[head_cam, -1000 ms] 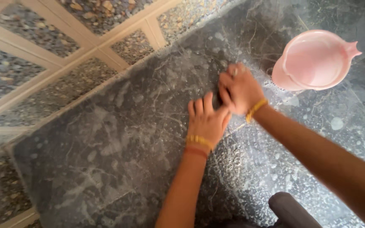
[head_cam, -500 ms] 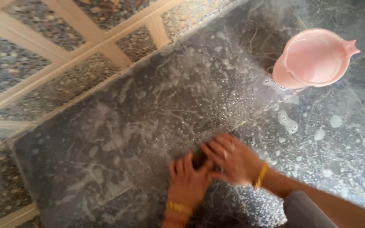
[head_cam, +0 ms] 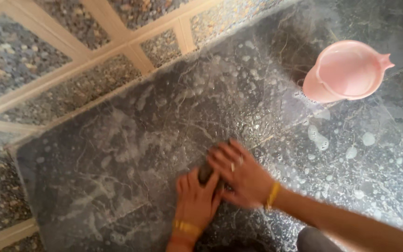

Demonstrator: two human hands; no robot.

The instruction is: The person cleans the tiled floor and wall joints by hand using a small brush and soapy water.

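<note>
Both hands press a dark scrubber (head_cam: 206, 173) onto the wet soapy floor (head_cam: 131, 140): left hand (head_cam: 196, 198) flat over its near side, right hand (head_cam: 239, 172) fingers spread on top. Pink jug (head_cam: 346, 70) well beyond the right hand. Best scrubbed with even pressure and overlapping strokes.

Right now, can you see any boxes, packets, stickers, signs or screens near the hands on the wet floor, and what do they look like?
None in view: no package, label, sign or screen.
Round pink plastic jug: upper right, standing on the floor, no label showing.
Wet, soapy dark grey marble floor: plain and veined.
Left hand and right hand: pressed on a small dark scrubbing thing, blurred, nothing printed to be seen.
</note>
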